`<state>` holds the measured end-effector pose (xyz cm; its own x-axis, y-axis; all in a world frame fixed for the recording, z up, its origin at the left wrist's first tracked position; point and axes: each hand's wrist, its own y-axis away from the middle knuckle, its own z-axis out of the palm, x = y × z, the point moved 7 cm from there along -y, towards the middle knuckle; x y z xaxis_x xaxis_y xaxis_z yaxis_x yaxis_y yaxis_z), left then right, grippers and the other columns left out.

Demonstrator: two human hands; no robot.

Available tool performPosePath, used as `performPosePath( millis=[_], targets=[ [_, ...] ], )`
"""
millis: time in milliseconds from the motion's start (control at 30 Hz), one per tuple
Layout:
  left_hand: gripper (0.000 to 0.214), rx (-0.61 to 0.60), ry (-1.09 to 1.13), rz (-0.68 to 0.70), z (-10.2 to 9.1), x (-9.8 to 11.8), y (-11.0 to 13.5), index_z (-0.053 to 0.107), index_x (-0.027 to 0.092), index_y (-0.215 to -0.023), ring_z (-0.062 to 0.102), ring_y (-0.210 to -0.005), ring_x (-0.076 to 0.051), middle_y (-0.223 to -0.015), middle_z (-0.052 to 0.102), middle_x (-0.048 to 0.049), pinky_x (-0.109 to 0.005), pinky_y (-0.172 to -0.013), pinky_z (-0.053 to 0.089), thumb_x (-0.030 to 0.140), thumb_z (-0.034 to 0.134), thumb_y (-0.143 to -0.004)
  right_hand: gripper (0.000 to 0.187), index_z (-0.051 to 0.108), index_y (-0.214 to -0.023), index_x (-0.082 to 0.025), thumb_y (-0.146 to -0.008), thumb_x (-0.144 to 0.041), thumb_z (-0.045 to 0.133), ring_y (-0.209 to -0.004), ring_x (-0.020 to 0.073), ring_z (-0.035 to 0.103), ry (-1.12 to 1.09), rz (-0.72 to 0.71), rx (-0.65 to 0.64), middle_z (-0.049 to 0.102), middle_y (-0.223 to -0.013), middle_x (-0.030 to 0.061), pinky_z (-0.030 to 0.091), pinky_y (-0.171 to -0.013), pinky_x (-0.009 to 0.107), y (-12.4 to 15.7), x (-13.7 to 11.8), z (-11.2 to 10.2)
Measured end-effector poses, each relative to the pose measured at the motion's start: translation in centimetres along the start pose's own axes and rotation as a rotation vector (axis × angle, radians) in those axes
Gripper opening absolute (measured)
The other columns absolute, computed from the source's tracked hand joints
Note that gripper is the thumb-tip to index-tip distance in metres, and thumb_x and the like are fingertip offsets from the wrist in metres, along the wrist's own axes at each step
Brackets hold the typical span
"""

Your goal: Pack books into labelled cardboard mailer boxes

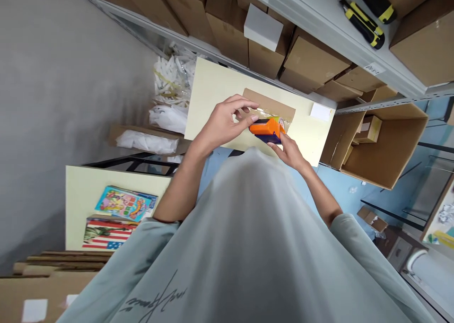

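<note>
Orange tape dispenser (270, 128) is over the pale bench (209, 98), near the flat cardboard (275, 103); the right hand (291, 152) grasps it, while the left hand (224, 122) just beside has its fingers parted

Surrounding items, located from the fingers (254, 119).
Beyond the fingers: a grey shelf (315, 11); far right on it, two black-and-yellow utility knives (363, 24); below it, a row of cardboard boxes (314, 59) and one white box (263, 27). Right of the fingers: a white card (321, 111), then, further out, an open carton (397, 150) containing a smaller box (369, 128). Left of the fingers: a heap of white scrap (170, 77). Left and nearer the wearer than the fingers: a cream side table (75, 200) bearing a colourful booklet (124, 203) beside a flag-printed booklet (109, 232).
</note>
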<state>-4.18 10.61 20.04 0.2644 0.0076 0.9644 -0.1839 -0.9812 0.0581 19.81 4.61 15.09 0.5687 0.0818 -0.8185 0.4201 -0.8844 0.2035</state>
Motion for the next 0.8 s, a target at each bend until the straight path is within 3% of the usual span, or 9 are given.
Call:
performPosePath(
  millis=[133, 333, 533, 700, 800],
  targets=[
    [0.026, -0.038, 0.025, -0.005, 0.9, 0.1, -0.4, 0.084, 0.024, -0.113, 0.075, -0.117, -0.029, -0.114, 0.075, -0.0065, -0.048, -0.102, 0.067, 0.043, 0.086, -0.096, 0.058, 0.068, -0.111, -0.029, -0.111, -0.085, 0.052, -0.106, 0.0348, 0.076, 0.053, -0.041, -0.017, 0.080, -0.108, 0.0117, 0.067, -0.102, 0.053, 0.1, -0.2, -0.7],
    [0.025, -0.010, -0.021, 0.052, 0.7, 0.0, -0.5, 0.083, 0.023, -0.104, 0.075, -0.096, -0.023, -0.103, 0.078, -0.0051, -0.042, -0.092, 0.067, 0.048, 0.083, -0.101, 0.063, 0.071, -0.118, -0.028, -0.108, -0.088, 0.054, -0.107, 0.0370, 0.077, 0.030, 0.009, -0.026, 0.082, -0.114, 0.0130, 0.066, -0.105, 0.058, 0.1, 0.2, -1.2],
    [0.031, -0.005, -0.007, 0.013, 0.9, -2.1, -0.3, 0.082, 0.024, -0.118, 0.076, -0.100, -0.023, -0.107, 0.080, -0.0055, -0.038, -0.090, 0.067, 0.049, 0.084, -0.100, 0.063, 0.072, -0.119, -0.028, -0.109, -0.086, 0.053, -0.111, 0.0384, 0.078, 0.053, 0.012, -0.092, 0.083, -0.118, 0.0138, 0.066, -0.105, 0.058, -0.1, 0.0, -0.9],
    [0.023, -0.012, 0.012, -0.020, 0.7, -3.2, 0.2, 0.082, 0.021, -0.102, 0.074, -0.097, -0.022, -0.106, 0.078, -0.0064, -0.038, -0.092, 0.065, 0.043, 0.082, -0.099, 0.055, 0.071, -0.108, -0.027, -0.110, -0.080, 0.055, -0.093, 0.0329, 0.074, 0.149, 0.006, -0.107, 0.080, -0.101, 0.0101, 0.066, -0.093, 0.051, -0.5, -0.6, -0.6],
    [0.019, 0.005, 0.022, -0.058, 0.5, -3.8, 0.5, 0.082, 0.020, -0.102, 0.072, -0.089, -0.020, -0.100, 0.080, -0.0054, -0.034, -0.086, 0.063, 0.039, 0.079, -0.098, 0.056, 0.072, -0.105, -0.025, -0.105, -0.080, 0.062, -0.086, 0.0299, 0.073, 0.185, 0.100, -0.107, 0.079, -0.094, 0.0075, 0.061, -0.085, 0.043, -1.1, -0.7, -0.4]
  ],
)
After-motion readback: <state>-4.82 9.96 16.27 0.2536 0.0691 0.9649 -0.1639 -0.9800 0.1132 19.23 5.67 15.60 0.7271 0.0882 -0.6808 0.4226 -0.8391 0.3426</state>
